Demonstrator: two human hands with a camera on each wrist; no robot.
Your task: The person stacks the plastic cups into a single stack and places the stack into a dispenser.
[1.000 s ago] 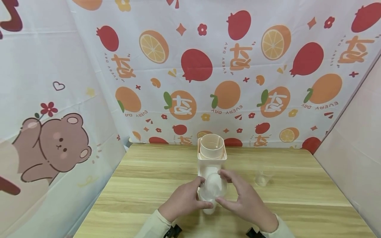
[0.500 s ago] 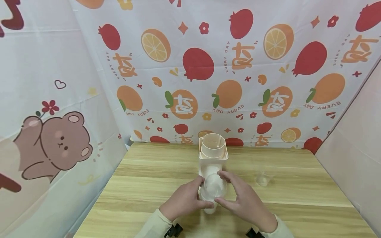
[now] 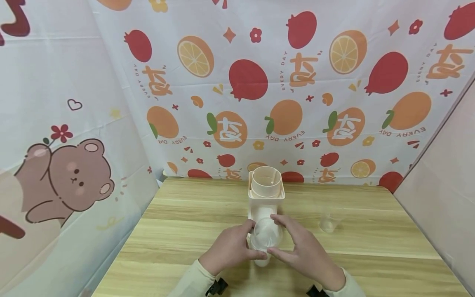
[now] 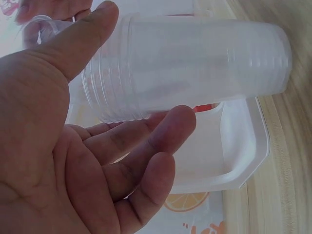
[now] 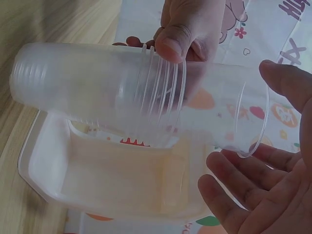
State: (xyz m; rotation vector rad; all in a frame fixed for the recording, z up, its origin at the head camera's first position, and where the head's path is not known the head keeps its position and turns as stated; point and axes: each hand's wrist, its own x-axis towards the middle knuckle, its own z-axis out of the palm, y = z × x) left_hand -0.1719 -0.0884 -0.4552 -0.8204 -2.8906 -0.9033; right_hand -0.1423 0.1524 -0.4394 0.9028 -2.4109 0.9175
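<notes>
A stack of clear plastic cups [image 4: 185,68] stands upright, rims up, in front of the dispenser in the head view. My left hand [image 3: 231,247] grips it just below the rims, thumb on one side and fingers around the other. The topmost cup [image 5: 229,107] is drawn partly out of the stack, its rim well above the others. My right hand [image 3: 306,249] holds that rim between thumb and fingertips [image 5: 226,170]. Behind the cups is a cream-coloured dispenser-like stand [image 3: 265,190] with a round ring on top, its lower part largely hidden by hands and cups.
Another clear cup [image 3: 328,224] stands on the wooden table [image 3: 178,231] to the right. A white curtain with fruit prints [image 3: 245,80] hangs behind the table. Pale cloths hang at both sides, the left one showing a bear [image 3: 79,177].
Both hands stay around the cups in almost the same place. The head view has shifted slightly. The stand and the cup at the right have not moved.
</notes>
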